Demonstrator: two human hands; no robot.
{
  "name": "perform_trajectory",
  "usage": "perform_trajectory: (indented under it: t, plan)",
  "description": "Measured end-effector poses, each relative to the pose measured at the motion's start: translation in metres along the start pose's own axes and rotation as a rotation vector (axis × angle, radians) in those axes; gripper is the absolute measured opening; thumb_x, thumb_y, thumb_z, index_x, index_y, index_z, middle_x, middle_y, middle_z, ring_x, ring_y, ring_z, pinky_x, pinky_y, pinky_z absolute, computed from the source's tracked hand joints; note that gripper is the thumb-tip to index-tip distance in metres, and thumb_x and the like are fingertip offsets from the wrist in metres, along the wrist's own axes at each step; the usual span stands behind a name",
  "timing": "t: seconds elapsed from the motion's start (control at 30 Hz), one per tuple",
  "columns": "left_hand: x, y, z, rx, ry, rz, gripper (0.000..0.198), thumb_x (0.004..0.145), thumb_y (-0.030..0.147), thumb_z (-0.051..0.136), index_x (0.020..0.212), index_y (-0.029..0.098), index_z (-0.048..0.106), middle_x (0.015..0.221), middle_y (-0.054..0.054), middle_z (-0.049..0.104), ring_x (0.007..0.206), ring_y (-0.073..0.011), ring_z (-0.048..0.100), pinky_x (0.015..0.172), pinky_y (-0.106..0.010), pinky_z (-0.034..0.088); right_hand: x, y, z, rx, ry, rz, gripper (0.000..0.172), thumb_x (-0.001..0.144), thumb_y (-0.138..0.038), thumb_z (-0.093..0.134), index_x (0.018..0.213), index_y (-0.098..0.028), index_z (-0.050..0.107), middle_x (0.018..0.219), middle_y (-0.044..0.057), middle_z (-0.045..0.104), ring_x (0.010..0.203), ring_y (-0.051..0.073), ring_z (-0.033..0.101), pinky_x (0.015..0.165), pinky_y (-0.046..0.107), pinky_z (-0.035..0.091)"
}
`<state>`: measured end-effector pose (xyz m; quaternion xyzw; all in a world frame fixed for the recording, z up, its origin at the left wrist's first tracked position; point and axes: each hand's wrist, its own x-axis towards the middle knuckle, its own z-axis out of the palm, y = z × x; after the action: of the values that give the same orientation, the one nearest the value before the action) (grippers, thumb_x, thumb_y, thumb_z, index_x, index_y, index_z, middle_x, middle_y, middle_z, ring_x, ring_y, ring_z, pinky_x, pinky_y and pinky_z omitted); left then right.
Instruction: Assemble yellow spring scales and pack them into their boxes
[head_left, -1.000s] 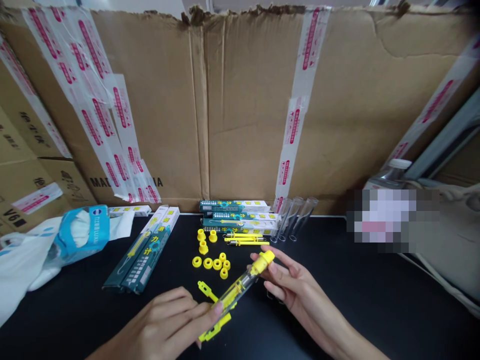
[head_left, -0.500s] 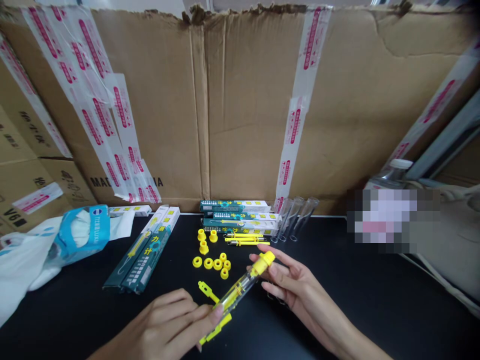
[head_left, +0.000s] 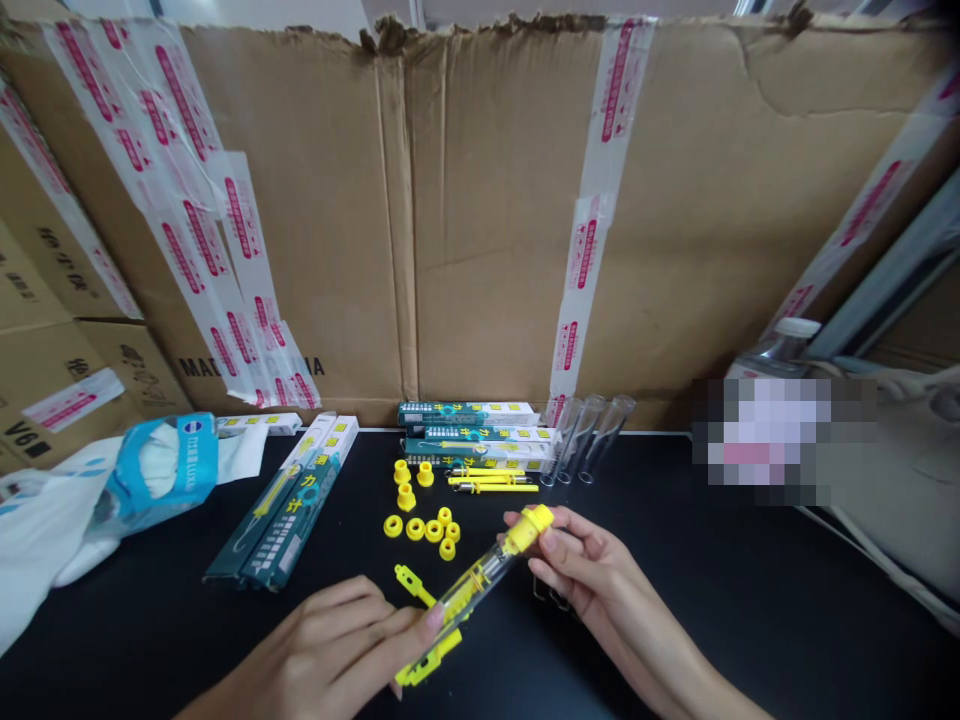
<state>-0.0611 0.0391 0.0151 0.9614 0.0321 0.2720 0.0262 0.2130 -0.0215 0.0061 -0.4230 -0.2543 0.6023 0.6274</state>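
Note:
A clear tubular spring scale [head_left: 472, 588] slants up to the right between my hands, its spring and yellow inner part showing through the wall. My left hand [head_left: 330, 645] is closed around its lower end. The thumb and fingers of my right hand [head_left: 604, 575] grip the yellow cap [head_left: 527, 529] at the upper end. Loose yellow plastic strips [head_left: 411, 582] lie under the tube, partly covered by it and my left hand. Wire hooks [head_left: 551, 598] show under my right fingers; whether they are held or lie on the table I cannot tell.
Several yellow rings and collars [head_left: 415, 530] lie beyond my hands. Behind them are yellow rods with springs [head_left: 495, 487], clear tubes [head_left: 592, 440] and printed boxes [head_left: 480, 440]. More boxes [head_left: 300, 510] and a tissue pack [head_left: 161, 465] are left, a bottle [head_left: 784, 345] right. Cardboard [head_left: 487, 230] walls the back.
My right fingers have shifted slightly around the yellow cap, the index finger drawing in behind it. The tube and my left hand stay nearly where they were.

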Motion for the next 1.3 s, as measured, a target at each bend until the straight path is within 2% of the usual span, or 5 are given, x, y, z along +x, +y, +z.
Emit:
perform_trajectory:
  t: [0.47, 0.53, 0.7, 0.97, 1.3]
  plan:
    - [0.0017, -0.0012, 0.0001, -0.012, 0.006, -0.006, 0.035, 0.102, 0.007, 0.043, 0.136, 0.004, 0.055, 0.088, -0.010, 0.075, 0.073, -0.0182, 0.068, 0.069, -0.032, 0.057, -0.0008, 0.0011, 0.0001, 0.042, 0.012, -0.001, 0.016, 0.074, -0.024, 0.088, 0.077, -0.017, 0.073, 0.097, 0.006, 0.081, 0.079, 0.011, 0.074, 0.074, 0.015, 0.060]
    - [-0.0005, -0.0013, 0.0017, -0.007, -0.007, -0.007, 0.036, 0.101, 0.005, 0.045, 0.136, 0.004, 0.054, 0.089, -0.010, 0.075, 0.075, -0.0187, 0.067, 0.071, -0.032, 0.056, -0.0004, 0.0008, 0.0000, 0.048, 0.001, 0.003, 0.016, 0.076, -0.024, 0.087, 0.085, -0.018, 0.075, 0.101, 0.006, 0.081, 0.082, 0.012, 0.075, 0.073, 0.016, 0.061]
    - [0.0003, -0.0003, 0.0028, 0.000, -0.005, -0.010, 0.035, 0.101, 0.005, 0.045, 0.134, 0.004, 0.056, 0.086, -0.009, 0.074, 0.069, -0.0177, 0.066, 0.065, -0.031, 0.055, 0.0000, -0.0020, -0.0003, 0.044, -0.025, 0.037, 0.050, 0.075, -0.023, 0.087, 0.122, -0.023, 0.069, 0.106, 0.007, 0.080, 0.092, 0.018, 0.076, 0.072, 0.021, 0.063]
    - [0.0036, -0.0025, -0.0018, 0.030, 0.029, 0.010, 0.034, 0.103, 0.007, 0.042, 0.134, 0.004, 0.057, 0.090, -0.011, 0.076, 0.074, -0.0185, 0.068, 0.073, -0.032, 0.057, 0.0006, -0.0029, -0.0002, -0.002, 0.018, 0.024, 0.038, 0.070, -0.028, 0.090, 0.105, -0.018, 0.077, 0.104, 0.009, 0.081, 0.089, 0.017, 0.077, 0.071, 0.018, 0.062]
    - [0.0047, -0.0030, -0.0043, -0.042, 0.016, 0.008, 0.036, 0.103, 0.006, 0.042, 0.137, 0.005, 0.054, 0.092, -0.012, 0.074, 0.075, -0.0184, 0.065, 0.070, -0.032, 0.055, -0.0018, 0.0011, -0.0025, -0.008, 0.030, -0.016, 0.023, 0.072, -0.026, 0.089, 0.087, -0.016, 0.074, 0.099, 0.009, 0.082, 0.085, 0.015, 0.077, 0.071, 0.016, 0.061]
